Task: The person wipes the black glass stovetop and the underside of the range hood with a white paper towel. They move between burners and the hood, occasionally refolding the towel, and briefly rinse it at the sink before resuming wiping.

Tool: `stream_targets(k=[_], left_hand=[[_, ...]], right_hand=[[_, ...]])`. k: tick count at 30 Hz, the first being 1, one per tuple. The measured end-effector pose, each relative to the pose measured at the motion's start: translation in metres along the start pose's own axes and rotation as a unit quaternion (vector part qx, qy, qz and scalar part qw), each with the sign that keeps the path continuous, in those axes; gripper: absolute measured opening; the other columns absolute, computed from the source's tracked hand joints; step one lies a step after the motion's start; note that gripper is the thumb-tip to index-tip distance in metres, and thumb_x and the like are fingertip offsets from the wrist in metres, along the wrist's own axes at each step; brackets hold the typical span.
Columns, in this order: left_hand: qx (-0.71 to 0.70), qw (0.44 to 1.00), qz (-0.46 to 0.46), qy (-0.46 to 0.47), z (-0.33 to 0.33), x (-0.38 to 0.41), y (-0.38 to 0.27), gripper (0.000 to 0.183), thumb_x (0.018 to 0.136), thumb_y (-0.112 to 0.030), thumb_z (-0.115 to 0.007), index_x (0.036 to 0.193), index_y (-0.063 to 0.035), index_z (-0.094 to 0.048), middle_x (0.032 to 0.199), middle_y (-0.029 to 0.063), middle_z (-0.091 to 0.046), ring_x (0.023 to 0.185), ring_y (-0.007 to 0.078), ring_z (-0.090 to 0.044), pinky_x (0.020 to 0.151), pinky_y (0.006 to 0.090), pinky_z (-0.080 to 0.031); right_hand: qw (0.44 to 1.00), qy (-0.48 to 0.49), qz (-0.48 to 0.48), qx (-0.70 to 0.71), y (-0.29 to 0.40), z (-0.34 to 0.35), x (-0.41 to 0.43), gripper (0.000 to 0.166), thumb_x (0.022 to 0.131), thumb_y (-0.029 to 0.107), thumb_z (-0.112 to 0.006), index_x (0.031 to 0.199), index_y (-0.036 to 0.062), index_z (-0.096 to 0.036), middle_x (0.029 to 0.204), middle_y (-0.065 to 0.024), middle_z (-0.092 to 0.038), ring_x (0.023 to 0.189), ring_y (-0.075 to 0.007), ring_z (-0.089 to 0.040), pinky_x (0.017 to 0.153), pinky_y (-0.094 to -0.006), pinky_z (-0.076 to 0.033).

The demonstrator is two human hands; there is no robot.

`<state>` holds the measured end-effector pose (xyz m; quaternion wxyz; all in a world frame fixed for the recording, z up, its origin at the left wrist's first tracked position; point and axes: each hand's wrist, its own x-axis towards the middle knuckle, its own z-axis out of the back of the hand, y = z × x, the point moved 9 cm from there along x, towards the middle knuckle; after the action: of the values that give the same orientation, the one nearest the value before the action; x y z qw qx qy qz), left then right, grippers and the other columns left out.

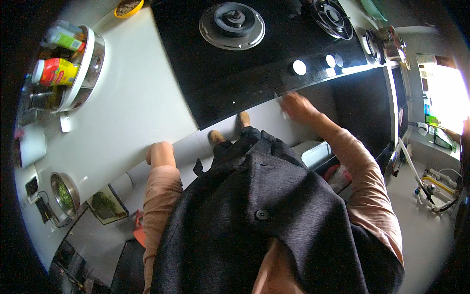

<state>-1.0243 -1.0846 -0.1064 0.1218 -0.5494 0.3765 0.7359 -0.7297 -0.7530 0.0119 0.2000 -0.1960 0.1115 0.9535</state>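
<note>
My left hand is at the front edge of the white countertop, beside the left end of the black glass gas hob. Its fingers are bent away from view, so I cannot see whether they hold anything. Just in front of the hob's front edge, my right hand is curled around a pale, thin item. Motion blur hides what the item is. The hob's control knobs lie beyond this hand. A round lid with a dark knob sits over the hob's left burner.
A white rack with jars and bottles stands on the left. Lower down are a steel bowl of chopped greens and a tray of greens. The right burner bears a metal pan support. An opening shows beneath the hob, beside my right arm.
</note>
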Motion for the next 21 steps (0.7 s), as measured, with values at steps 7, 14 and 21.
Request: stream_targets(k=[7, 14, 21], left_hand=[[0.002, 1.0, -0.016, 0.001, 0.01, 0.006, -0.01, 0.032, 0.081, -0.021, -0.05, 0.111, -0.0162, -0.061, 0.12, 0.0041, -0.056, 0.108, 0.0232, -0.053, 0.089, 0.0436, -0.04], [0.004, 1.0, -0.021, -0.002, 0.013, 0.004, -0.011, 0.032, 0.082, -0.022, -0.05, 0.111, -0.0167, -0.061, 0.121, 0.0032, -0.055, 0.109, 0.0219, -0.052, 0.089, 0.0431, -0.039], [-0.004, 1.0, -0.028, 0.006, 0.011, 0.011, -0.014, 0.032, 0.082, -0.023, -0.05, 0.111, -0.0173, -0.061, 0.122, 0.0023, -0.055, 0.109, 0.0206, -0.052, 0.09, 0.0426, -0.039]], right_hand=[[0.998, 0.038, 0.043, 0.022, 0.032, 0.031, -0.022, 0.02, 0.082, 0.008, -0.057, 0.101, 0.005, -0.06, 0.101, -0.0122, -0.058, 0.091, -0.0241, -0.059, 0.077, -0.0307, -0.051], [0.988, -0.129, 0.021, 0.086, 0.056, 0.088, 0.085, 0.027, 0.083, 0.006, -0.053, 0.109, 0.0063, -0.056, 0.108, -0.0125, -0.053, 0.101, -0.028, -0.054, 0.085, -0.0361, -0.048], [0.989, 0.113, 0.078, 0.053, 0.041, -0.039, -0.011, 0.012, 0.084, 0.015, -0.052, 0.091, 0.0078, -0.059, 0.09, -0.0159, -0.056, 0.083, -0.0324, -0.06, 0.073, -0.0411, -0.049]])
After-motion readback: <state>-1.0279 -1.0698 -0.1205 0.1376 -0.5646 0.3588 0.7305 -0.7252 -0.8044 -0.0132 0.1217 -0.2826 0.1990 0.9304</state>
